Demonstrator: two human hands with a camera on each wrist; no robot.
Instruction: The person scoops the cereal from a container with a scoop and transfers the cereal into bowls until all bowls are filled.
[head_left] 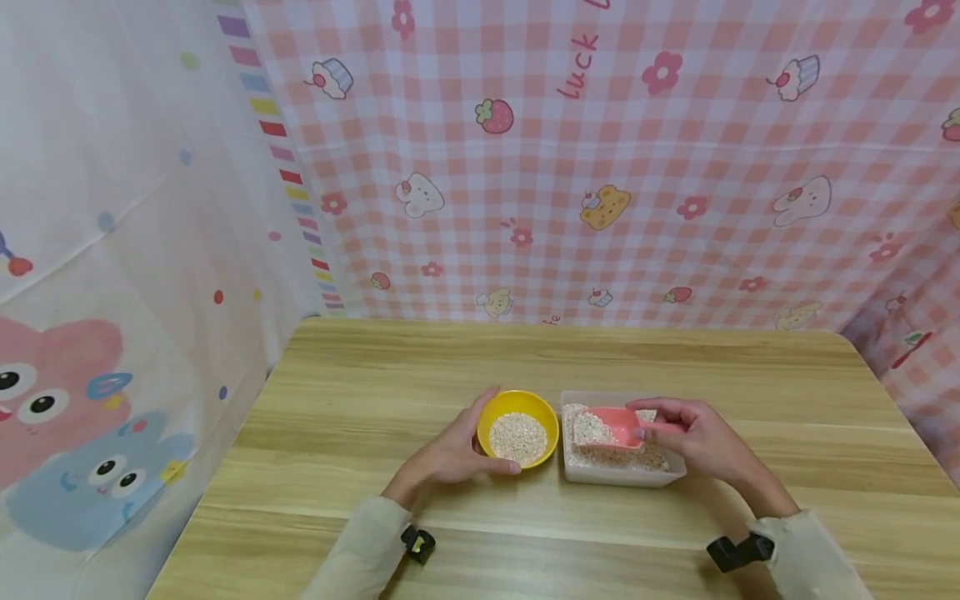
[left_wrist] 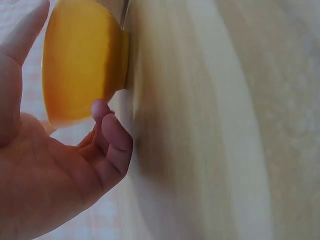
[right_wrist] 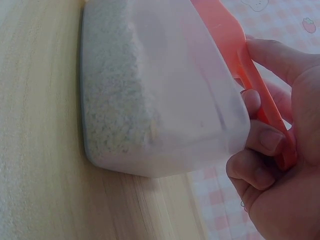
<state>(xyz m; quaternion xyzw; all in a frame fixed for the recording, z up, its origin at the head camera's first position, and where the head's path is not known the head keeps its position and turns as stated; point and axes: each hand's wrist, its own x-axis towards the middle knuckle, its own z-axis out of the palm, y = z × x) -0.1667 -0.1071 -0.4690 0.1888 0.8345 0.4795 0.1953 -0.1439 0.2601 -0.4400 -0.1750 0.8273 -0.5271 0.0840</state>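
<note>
My left hand [head_left: 455,448] holds a yellow bowl [head_left: 555,418] of pale flakes that look like rolled oats [head_left: 517,438], its thumb along the near rim and fingers round the left side. In the left wrist view the bowl [left_wrist: 77,60] stands upright on its foot on the table. To its right sits a translucent plastic container [head_left: 622,477] holding more oats. With my right hand [head_left: 701,437] I grip the handle of a pink scoop [head_left: 628,427]. Oats lie in the front of the scoop, which is over the container. The right wrist view shows fingers curled round the scoop's handle [right_wrist: 270,102].
The wooden table [head_left: 450,358] extends around the bowl and container. A pink checked cloth [head_left: 555,167] hangs behind its far edge, and a white printed cloth [head_left: 172,250] hangs at the left. Each wrist wears a black strap mount [head_left: 738,550].
</note>
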